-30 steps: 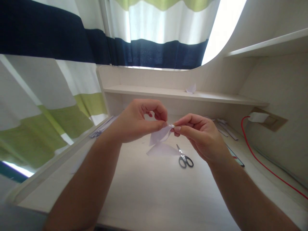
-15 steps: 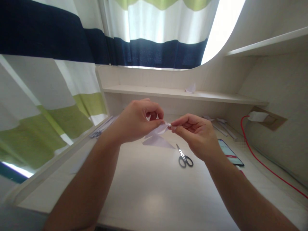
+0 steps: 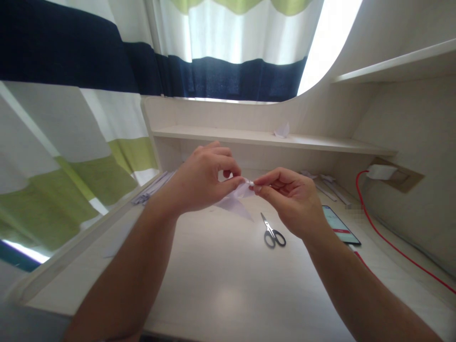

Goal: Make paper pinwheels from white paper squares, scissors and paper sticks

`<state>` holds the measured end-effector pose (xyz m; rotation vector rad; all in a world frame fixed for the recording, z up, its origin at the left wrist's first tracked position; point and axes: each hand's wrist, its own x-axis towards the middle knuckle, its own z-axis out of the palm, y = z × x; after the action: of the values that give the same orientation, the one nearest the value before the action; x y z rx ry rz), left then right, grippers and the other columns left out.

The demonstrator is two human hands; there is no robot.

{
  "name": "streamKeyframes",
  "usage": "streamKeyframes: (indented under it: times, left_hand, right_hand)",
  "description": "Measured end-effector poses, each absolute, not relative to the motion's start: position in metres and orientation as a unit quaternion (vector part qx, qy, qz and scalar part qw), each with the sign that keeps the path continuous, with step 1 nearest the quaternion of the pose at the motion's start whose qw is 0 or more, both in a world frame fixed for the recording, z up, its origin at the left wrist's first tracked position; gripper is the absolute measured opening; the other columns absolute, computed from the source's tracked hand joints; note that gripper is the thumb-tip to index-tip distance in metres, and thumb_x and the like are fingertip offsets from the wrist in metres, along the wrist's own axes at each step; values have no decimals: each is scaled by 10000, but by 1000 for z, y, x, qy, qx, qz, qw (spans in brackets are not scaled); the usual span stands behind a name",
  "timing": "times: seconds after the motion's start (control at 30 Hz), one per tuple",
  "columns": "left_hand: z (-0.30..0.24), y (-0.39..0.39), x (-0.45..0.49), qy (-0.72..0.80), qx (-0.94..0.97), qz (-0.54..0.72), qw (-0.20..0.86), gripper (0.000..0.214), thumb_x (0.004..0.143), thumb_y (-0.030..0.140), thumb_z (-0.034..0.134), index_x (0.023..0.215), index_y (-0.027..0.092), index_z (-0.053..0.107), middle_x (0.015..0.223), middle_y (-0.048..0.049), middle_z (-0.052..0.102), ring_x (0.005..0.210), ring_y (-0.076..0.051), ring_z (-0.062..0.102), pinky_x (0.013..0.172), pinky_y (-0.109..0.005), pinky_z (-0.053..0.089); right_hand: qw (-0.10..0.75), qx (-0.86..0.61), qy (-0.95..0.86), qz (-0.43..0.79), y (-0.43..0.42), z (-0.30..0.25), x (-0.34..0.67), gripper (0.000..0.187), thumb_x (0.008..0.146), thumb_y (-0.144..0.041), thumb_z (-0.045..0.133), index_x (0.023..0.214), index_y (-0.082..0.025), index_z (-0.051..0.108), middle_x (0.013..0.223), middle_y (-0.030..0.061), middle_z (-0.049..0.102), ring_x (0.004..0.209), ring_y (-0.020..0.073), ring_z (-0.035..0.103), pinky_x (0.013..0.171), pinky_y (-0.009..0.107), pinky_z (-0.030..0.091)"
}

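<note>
Above the desk, my left hand (image 3: 210,178) pinches a folded piece of white paper (image 3: 235,207) between thumb and fingers. The paper's pointed flap hangs below that hand, angled down to the right. My right hand (image 3: 290,197) is closed on a small, narrow white end of the same paper, its thumb and index finger meeting at the tip. The two hands' fingertips nearly touch. Part of the paper is hidden behind my left hand. Scissors (image 3: 272,233) with black handles lie on the desk just below my right hand, blades slightly apart.
Folded paper strips (image 3: 151,189) lie at the left edge, more strips (image 3: 335,187) at the back right. A phone (image 3: 342,227) lies beside my right forearm. A red cable (image 3: 379,235) runs from a white charger (image 3: 382,172). One folded paper piece (image 3: 282,130) stands on the shelf (image 3: 221,134).
My left hand has turned slightly, its fingers shifting a little. The hanging paper flap has swung and now shows at a steeper slant. My right hand stays almost in place.
</note>
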<state>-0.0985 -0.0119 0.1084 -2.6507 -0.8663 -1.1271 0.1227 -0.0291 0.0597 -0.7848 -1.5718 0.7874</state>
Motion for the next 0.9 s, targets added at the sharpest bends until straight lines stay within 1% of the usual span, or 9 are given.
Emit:
streamKeyframes:
  times: [0.13,0.27,0.43,0.67,0.9]
  left_hand:
    - [109,-14,-98,-285,-885,-364,57,142,933,249,725,818,202,793,801,-34,711,809,-194,613,761,-341,436]
    - [108,-13,-98,-284,-887,-358,62,143,933,237,705,829,208,798,806,-29,713,803,-189,612,781,-344,436]
    - [107,-13,-97,-277,-887,-363,64,100,894,211,726,827,201,800,803,-25,718,790,-188,611,788,-354,439]
    - [107,-15,-97,-273,-886,-367,72,88,897,214,734,821,206,777,818,-18,718,812,-190,625,800,-353,444]
    - [107,-18,-96,-285,-890,-346,86,62,883,201,725,846,224,769,839,-2,717,839,-194,622,819,-364,415]
  right_hand:
    - [574,-325,-665,351,-29,61,123,108,810,-248,893,853,-208,803,829,52,812,765,194,729,738,351,583]
    - [575,-324,-663,353,-30,62,123,99,823,-252,883,853,-205,801,834,55,814,774,199,737,735,354,588]
    - [576,-321,-661,358,-30,62,122,99,812,-237,888,854,-201,806,837,58,820,780,198,746,733,345,594]
    - [579,-309,-663,360,-29,63,121,88,798,-213,889,838,-200,811,812,39,821,749,171,745,702,300,590]
    - [569,-315,-654,386,-32,65,121,102,774,-222,902,818,-201,813,792,40,821,746,174,749,724,308,598]
